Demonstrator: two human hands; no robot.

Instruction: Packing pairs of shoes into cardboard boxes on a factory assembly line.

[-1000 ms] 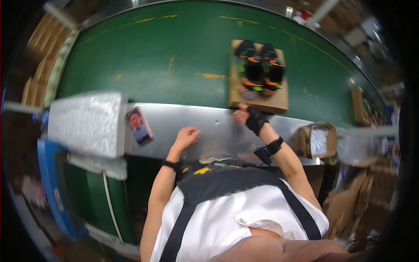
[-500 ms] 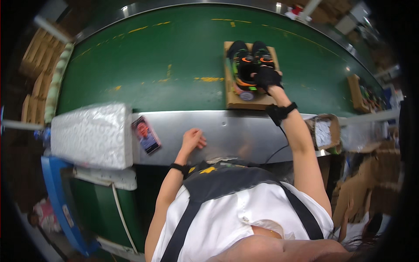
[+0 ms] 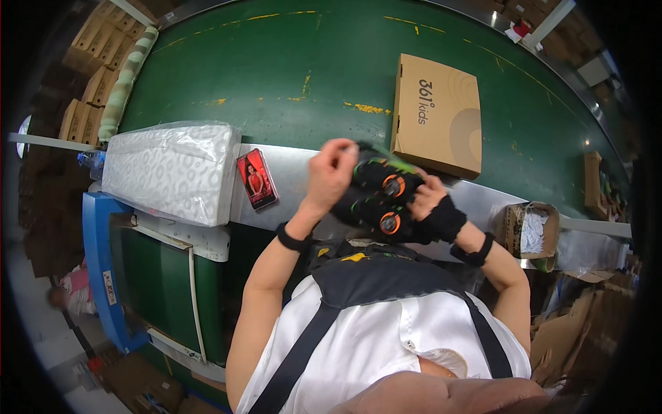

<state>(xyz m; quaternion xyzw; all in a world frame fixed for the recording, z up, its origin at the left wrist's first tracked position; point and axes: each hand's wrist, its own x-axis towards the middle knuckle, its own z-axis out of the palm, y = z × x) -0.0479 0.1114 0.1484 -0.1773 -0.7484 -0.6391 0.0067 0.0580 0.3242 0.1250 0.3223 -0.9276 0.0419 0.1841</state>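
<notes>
Head view, and I go from left to right: first come brown boxes (image 3: 96,72) in a stack, and lower down a blue frame (image 3: 102,276). Next is a white package (image 3: 169,172) in clear wrapping, and just beside it a red, phone-shaped thing (image 3: 257,181) lies on the metal worktop (image 3: 293,165). The left hand (image 3: 332,176) is raised with bent fingers at the left end of a pair of dark shoes (image 3: 387,200); because of blur, I cannot tell whether it grips them. These shoes, with orange and green parts, are above the worktop, in front of the apron (image 3: 393,279). The right hand (image 3: 436,212), partly covered in black, holds them from their right end. Behind it, a closed cardboard box (image 3: 438,114) lies mostly on the green surface (image 3: 262,69). Farther right, an open carton (image 3: 514,231) contains white papers (image 3: 534,231).
</notes>
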